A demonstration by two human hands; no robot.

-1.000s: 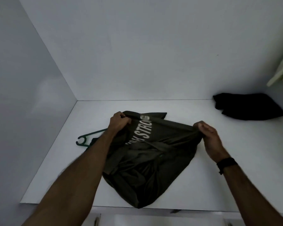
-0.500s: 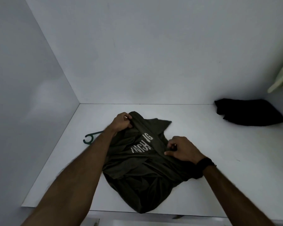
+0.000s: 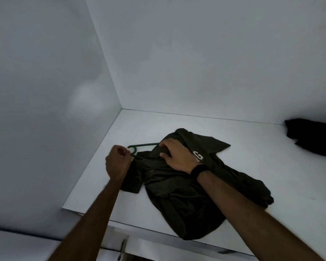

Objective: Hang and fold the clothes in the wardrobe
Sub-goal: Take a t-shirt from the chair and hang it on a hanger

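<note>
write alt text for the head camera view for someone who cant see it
A person's left hand pinches the hook of a green hanger while the right hand rests on a dark olive shirt crumpled on a white wardrobe shelf. A black garment lies at the far right.

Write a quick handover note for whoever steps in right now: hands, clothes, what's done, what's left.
Left hand: gripping the hook end of the dark green plastic hanger.
Right hand: resting on the crumpled olive-green printed T-shirt, fingers at its edge by the hanger.
Both lie on the white wardrobe shelf; a black garment sits far right.
Done: nothing hung or folded.
Left: hang the T-shirt, deal with the black garment.
</note>
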